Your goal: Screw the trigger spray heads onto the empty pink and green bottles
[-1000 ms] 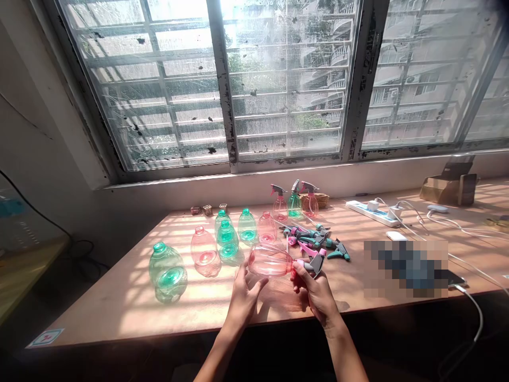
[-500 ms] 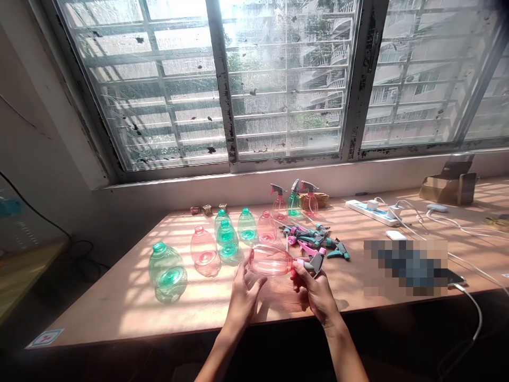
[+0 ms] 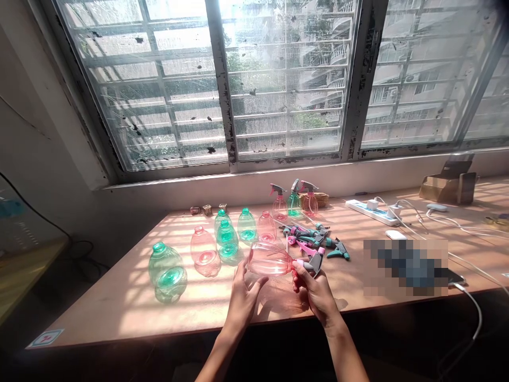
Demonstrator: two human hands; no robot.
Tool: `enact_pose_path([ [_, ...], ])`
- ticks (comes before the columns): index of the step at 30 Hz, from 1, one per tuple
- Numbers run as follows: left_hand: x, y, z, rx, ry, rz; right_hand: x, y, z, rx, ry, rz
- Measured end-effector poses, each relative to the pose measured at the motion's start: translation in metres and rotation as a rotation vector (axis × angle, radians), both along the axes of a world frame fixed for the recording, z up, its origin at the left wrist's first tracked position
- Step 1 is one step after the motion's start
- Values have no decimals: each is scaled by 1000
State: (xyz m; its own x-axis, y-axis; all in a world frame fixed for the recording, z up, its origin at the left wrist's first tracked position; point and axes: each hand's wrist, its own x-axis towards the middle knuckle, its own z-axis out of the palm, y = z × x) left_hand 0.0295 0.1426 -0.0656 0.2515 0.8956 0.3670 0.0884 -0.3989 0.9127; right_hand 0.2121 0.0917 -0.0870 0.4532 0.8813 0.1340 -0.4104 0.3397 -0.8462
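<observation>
A clear pink bottle (image 3: 270, 260) lies sideways in the air just above the wooden table (image 3: 119, 307). My left hand (image 3: 243, 297) cups its round body from below, fingers curled around it. My right hand (image 3: 316, 292) is closed on the pink and grey spray head (image 3: 312, 262) at the bottle's neck. Just behind lies a heap of loose spray heads (image 3: 316, 239) in pink, teal and grey.
Several empty green and pink bottles (image 3: 222, 236) stand to the left, a large green one (image 3: 167, 271) nearest the front. Three finished spray bottles (image 3: 293, 201) stand by a small basket (image 3: 318, 200). A power strip (image 3: 371, 211), cables and a cardboard box (image 3: 449, 187) lie to the right.
The bottle and both hands have risen very slightly and shifted a little; my right hand's fingers have turned on the spray head. Nothing else moved.
</observation>
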Motion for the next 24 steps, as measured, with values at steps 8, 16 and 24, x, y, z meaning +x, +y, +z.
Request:
enact_pose_path([
  [8, 0, -4, 2, -144, -55, -9, -1, -1, 1, -23, 16, 40],
  [16, 0, -4, 6, -1, 20, -5, 1, -1, -1, 13, -20, 18],
  [24, -1, -3, 2, -153, -57, -20, -2, 1, -3, -19, -4, 23],
])
